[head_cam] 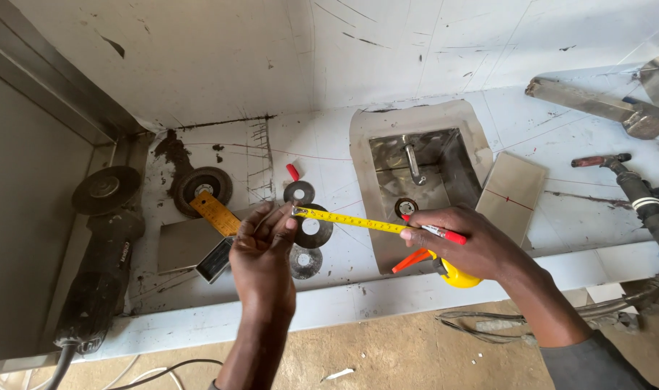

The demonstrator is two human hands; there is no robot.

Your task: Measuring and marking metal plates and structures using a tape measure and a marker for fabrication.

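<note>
My left hand (266,254) pinches the hooked end of a yellow tape measure blade (347,219), held above the white bench. My right hand (468,243) grips the yellow tape measure case (459,275) and also holds a red-capped marker pen (438,232) against the blade. The blade stretches level between both hands. Under it lie three grey cutting discs (306,261) and a bent stainless steel piece with a square recess (416,162).
An angle grinder (102,253) lies at the bench's left edge with a worn disc (202,185) beside it. A yellow ruler (215,212) and steel channel (215,258) sit left of my hand. A marked steel plate (512,191), a welding holder (633,189) and a hammer (604,107) lie right.
</note>
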